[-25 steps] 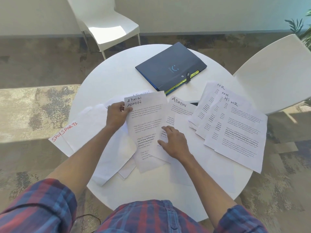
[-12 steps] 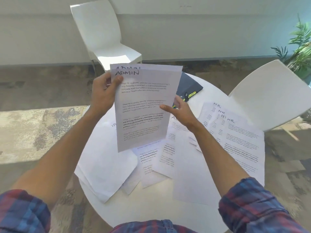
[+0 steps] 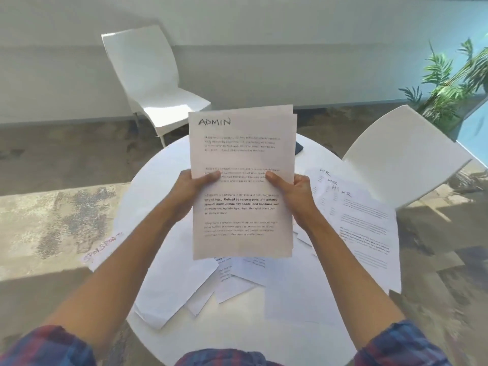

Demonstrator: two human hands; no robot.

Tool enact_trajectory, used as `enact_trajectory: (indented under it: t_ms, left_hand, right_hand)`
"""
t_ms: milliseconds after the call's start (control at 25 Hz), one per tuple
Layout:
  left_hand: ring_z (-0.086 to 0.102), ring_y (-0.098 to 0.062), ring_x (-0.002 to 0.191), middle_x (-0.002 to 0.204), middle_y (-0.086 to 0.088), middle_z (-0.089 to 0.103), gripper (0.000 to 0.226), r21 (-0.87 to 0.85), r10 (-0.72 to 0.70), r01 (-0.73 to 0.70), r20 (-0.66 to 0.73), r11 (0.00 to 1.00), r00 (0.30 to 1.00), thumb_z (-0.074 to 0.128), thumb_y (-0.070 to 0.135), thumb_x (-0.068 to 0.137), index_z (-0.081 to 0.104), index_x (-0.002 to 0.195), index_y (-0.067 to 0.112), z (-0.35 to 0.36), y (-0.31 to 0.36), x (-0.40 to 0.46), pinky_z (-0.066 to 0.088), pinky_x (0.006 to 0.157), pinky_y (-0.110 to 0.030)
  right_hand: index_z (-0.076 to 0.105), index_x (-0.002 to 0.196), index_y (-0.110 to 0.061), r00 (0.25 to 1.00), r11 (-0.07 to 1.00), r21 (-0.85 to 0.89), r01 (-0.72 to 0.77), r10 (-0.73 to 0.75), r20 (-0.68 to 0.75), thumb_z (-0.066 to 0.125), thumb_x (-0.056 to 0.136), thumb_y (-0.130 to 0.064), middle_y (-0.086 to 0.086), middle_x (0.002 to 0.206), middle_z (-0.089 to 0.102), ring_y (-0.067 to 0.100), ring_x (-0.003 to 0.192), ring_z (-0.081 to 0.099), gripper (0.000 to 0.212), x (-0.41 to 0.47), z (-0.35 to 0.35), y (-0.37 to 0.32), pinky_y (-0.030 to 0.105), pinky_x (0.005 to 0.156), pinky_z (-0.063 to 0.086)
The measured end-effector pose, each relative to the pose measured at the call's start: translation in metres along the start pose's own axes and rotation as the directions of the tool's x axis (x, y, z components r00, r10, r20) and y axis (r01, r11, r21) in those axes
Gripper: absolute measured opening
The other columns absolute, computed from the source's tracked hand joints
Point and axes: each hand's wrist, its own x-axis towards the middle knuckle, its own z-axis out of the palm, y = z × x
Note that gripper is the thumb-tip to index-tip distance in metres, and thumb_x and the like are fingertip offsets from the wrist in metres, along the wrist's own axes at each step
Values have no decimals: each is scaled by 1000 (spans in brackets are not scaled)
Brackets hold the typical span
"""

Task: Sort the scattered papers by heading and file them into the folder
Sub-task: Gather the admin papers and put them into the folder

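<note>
Above the round worktop [image 3: 158, 175] I hold the ADMIN sheets [image 3: 241, 180] upright, my left hand [image 3: 190, 191] and right hand [image 3: 293, 194] each pinching a side edge between thumb and curled fingers. Squaring them carelessly could let a back sheet slip onto the loose papers [image 3: 232, 276] below and mix headings. Further right, the HR pile [image 3: 364, 220] overhangs the rim and could slide off; the folder [image 3: 299, 148] lies mostly hidden behind the sheets.

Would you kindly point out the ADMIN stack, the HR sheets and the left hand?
ADMIN stack [image 3: 241, 159]: head view, upper middle of the top sheet.
HR sheets [image 3: 367, 220]: head view, front sheet's text.
Left hand [image 3: 194, 187]: head view, its back.
</note>
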Motion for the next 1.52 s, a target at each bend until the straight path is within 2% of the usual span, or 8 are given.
enact_trajectory:
  t_ms: [240, 360, 520, 800, 1000, 1120, 1320, 1520]
  left_hand:
    - [72, -26, 99, 108, -7, 75, 17, -39, 15, -17, -43, 999, 999, 68, 9, 88, 73, 104, 12, 25, -54, -34, 57, 86, -38]
    - [73, -20, 94, 103, -1, 77, 19, 33, 2, 0, -54, 999, 999, 73, 9, 85, 73, 103, 14, 34, -70, -53, 58, 80, -32]
    - [74, -23, 91, 102, -4, 77, 25, 109, -17, 20, -31, 994, 999, 77, 12, 83, 74, 108, 11, 45, -79, -66, 61, 79, -35]
    - [74, -20, 89, 100, -1, 77, 23, 172, 4, -2, -10, 985, 1000, 75, 16, 85, 74, 108, 14, 49, -87, -71, 59, 77, -34]
    - [74, -22, 86, 98, -2, 78, 15, 109, 36, -29, -66, 994, 997, 72, 15, 88, 75, 103, 12, 55, -101, -79, 61, 74, -33]
    - [75, -27, 84, 93, -6, 78, 13, 85, -22, 33, -132, 996, 991, 74, 16, 87, 76, 97, 8, 60, -111, -76, 61, 77, -41]
    - [75, -29, 81, 90, -9, 77, 19, 41, -109, 119, -190, 992, 976, 74, 16, 87, 73, 99, 1, 64, -114, -58, 61, 70, -39]
    - [73, -18, 77, 90, -3, 77, 12, 76, -242, 255, -149, 964, 959, 69, 19, 91, 73, 97, 9, 62, -129, -41, 55, 66, -27]
  right_hand:
    - [77, 83, -10, 996, 993, -116, 21, -31, -83, 74, 88, -18, 1, 84, 78, 19, 76, 73, 10, -59, -25, 40, 35, 73, 59]
    - [76, 85, -11, 990, 995, -97, 10, -23, -137, 80, 82, -15, -3, 84, 77, 15, 77, 72, 7, -85, -26, 61, 26, 70, 58]
    - [72, 89, -20, 979, 997, -60, 40, -51, -197, 82, 80, -11, -11, 80, 77, 5, 74, 72, 16, -103, -27, 69, 18, 64, 55]
    - [72, 94, -21, 972, 997, -73, 27, -44, -231, 80, 82, -18, -4, 90, 78, 17, 85, 74, 15, -117, -29, 82, 24, 69, 59]
    - [71, 98, -26, 977, 994, -95, 48, -66, -201, 77, 86, -19, -9, 90, 77, 7, 83, 73, 15, -127, -36, 91, 18, 68, 57]
    - [75, 91, -23, 982, 979, -198, -44, 7, -186, 76, 87, -25, -7, 88, 78, 16, 84, 74, 6, -130, -41, 109, 29, 70, 60]
    - [76, 87, -15, 970, 971, -216, -106, 54, -236, 72, 90, -25, -7, 81, 78, 12, 75, 74, 11, -124, -48, 121, 20, 60, 53]
    - [76, 97, -13, 932, 967, -206, -150, 69, -355, 72, 90, -26, -1, 88, 78, 18, 85, 75, 15, -107, -71, 122, 36, 78, 59]
